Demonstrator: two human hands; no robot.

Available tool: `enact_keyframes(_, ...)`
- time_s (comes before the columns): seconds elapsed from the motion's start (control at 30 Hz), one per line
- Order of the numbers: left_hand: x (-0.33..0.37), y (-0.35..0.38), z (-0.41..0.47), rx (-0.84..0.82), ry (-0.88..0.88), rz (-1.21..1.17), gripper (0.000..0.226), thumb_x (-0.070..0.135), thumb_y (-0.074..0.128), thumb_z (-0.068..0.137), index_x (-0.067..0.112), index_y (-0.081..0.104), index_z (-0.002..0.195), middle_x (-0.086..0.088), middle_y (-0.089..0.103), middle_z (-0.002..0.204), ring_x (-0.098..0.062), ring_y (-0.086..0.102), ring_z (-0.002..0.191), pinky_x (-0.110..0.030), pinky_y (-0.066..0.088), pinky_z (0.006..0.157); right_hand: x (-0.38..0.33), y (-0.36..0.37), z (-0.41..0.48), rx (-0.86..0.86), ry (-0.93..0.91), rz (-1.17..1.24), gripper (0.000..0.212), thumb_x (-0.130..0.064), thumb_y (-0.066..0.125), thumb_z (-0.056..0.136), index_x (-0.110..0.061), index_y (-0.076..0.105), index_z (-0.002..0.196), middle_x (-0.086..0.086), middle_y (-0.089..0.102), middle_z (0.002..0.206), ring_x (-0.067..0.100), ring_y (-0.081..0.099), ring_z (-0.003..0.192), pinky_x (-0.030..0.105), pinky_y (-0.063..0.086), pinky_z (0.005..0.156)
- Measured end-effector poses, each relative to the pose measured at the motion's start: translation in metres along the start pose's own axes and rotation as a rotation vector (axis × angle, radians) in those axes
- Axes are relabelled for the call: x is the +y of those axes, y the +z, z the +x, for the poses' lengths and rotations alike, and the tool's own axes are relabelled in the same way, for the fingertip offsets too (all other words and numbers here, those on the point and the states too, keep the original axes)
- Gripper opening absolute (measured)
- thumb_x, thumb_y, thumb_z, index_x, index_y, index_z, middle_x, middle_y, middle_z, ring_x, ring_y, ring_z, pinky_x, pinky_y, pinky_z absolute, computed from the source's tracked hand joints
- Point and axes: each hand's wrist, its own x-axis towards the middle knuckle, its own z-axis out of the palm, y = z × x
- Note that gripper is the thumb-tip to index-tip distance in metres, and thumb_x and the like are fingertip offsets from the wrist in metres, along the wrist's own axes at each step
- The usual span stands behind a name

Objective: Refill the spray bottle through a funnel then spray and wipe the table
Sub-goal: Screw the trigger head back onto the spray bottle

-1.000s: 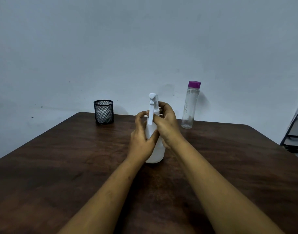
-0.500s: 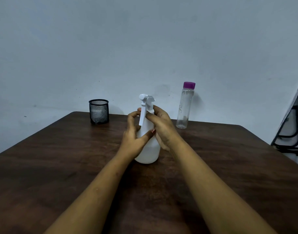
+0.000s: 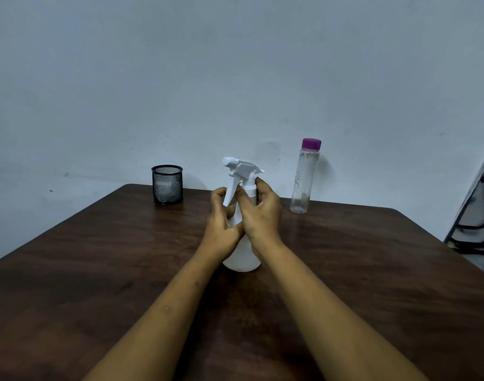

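A white spray bottle (image 3: 242, 257) stands upright in the middle of the dark wooden table (image 3: 98, 257). Its white trigger head (image 3: 240, 169) points to the left. My left hand (image 3: 221, 229) grips the bottle's body from the left side. My right hand (image 3: 262, 213) curls round the collar just under the trigger head. A clear plastic bottle with a purple cap (image 3: 305, 177) stands behind and to the right, near the table's far edge; it looks almost empty. No funnel or cloth is in sight.
A black mesh cup (image 3: 167, 185) stands at the table's far left corner. A pale wall rises behind the table. A dark metal frame with cables (image 3: 477, 215) is off the table's right side.
The trigger head has turned, its nozzle swinging round to point left, under my right hand's grip. The bottle's body stays in my left hand at the same spot.
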Motion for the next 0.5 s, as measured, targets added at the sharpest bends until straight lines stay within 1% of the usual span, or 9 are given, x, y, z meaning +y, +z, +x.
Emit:
enact_keyframes(0.07,0.001,-0.001,0.000,-0.004,0.016,-0.005,0.058,0.028,0.067,0.072,0.051,0.035,0.114,-0.007,0.067,0.111,-0.018,0.066,0.103,-0.041,0.052,0.088,0.000,0.000,-0.002,0.009,-0.009,-0.023,0.010,-0.019,0.065,0.086,-0.012,0.067,0.093,0.001,0.067,0.075,0.018,0.066,0.077,0.045,0.055,0.077)
enact_keyframes(0.1,0.001,-0.002,-0.001,-0.007,0.020,-0.014,0.058,0.031,0.067,0.070,0.056,0.037,0.112,-0.006,0.066,0.113,-0.018,0.065,0.104,-0.040,0.052,0.089,0.000,-0.001,-0.003,-0.010,-0.005,-0.016,0.010,-0.019,0.065,0.087,-0.013,0.067,0.095,0.001,0.068,0.076,0.018,0.066,0.078,0.045,0.055,0.078)
enact_keyframes(0.17,0.004,-0.004,-0.002,-0.022,0.009,-0.033,0.058,0.036,0.068,0.068,0.061,0.039,0.111,-0.001,0.065,0.115,-0.015,0.064,0.106,-0.038,0.052,0.088,0.000,-0.006,-0.002,-0.102,0.025,0.054,0.012,-0.018,0.062,0.090,-0.016,0.067,0.100,0.005,0.071,0.086,0.021,0.068,0.086,0.045,0.055,0.083)
enact_keyframes(0.23,0.008,-0.008,-0.002,-0.060,-0.028,-0.043,0.060,0.033,0.071,0.068,0.056,0.041,0.114,0.006,0.064,0.117,-0.007,0.062,0.108,-0.028,0.051,0.087,-0.001,-0.014,-0.001,-0.222,0.059,0.132,0.018,-0.014,0.057,0.093,-0.016,0.066,0.108,0.003,0.072,0.096,0.016,0.068,0.094,0.035,0.055,0.086)
enact_keyframes(0.27,0.011,-0.010,-0.002,-0.093,-0.051,-0.062,0.061,0.028,0.072,0.068,0.050,0.043,0.116,0.008,0.063,0.118,-0.003,0.061,0.109,-0.022,0.050,0.085,-0.002,-0.018,0.000,-0.264,0.055,0.143,0.020,-0.012,0.055,0.094,-0.015,0.064,0.112,0.001,0.072,0.098,0.011,0.068,0.095,0.028,0.055,0.085)
enact_keyframes(0.33,0.020,-0.021,-0.001,-0.191,-0.112,-0.128,0.057,0.016,0.070,0.066,0.035,0.049,0.115,0.007,0.063,0.113,0.000,0.061,0.105,-0.017,0.048,0.081,-0.002,-0.024,0.000,-0.281,0.018,0.120,0.023,-0.011,0.057,0.094,-0.013,0.062,0.117,-0.005,0.070,0.100,0.003,0.066,0.095,0.019,0.052,0.082)
enact_keyframes(0.37,0.029,-0.029,-0.001,-0.237,-0.154,-0.161,0.053,0.010,0.065,0.065,0.028,0.052,0.114,0.004,0.063,0.111,-0.004,0.061,0.104,-0.019,0.049,0.082,-0.001,-0.025,0.000,-0.257,0.001,0.100,0.024,-0.012,0.059,0.093,-0.013,0.061,0.117,-0.008,0.069,0.100,0.001,0.065,0.094,0.017,0.051,0.081)
enact_keyframes(0.43,0.049,-0.045,0.000,-0.265,-0.218,-0.223,0.053,0.008,0.051,0.066,0.020,0.053,0.117,-0.002,0.060,0.118,-0.013,0.057,0.108,-0.030,0.046,0.090,0.002,-0.026,-0.001,-0.181,-0.009,0.050,0.028,-0.014,0.065,0.089,-0.016,0.062,0.116,-0.010,0.068,0.102,0.000,0.064,0.094,0.017,0.050,0.081)
enact_keyframes(0.5,0.071,-0.057,0.003,-0.169,-0.183,-0.200,0.051,0.013,0.051,0.071,0.022,0.053,0.122,0.001,0.056,0.130,-0.015,0.052,0.117,-0.036,0.041,0.093,0.004,-0.027,0.000,-0.144,-0.013,0.009,0.036,-0.017,0.069,0.085,-0.015,0.061,0.120,-0.006,0.067,0.109,0.004,0.062,0.098,0.019,0.050,0.083)
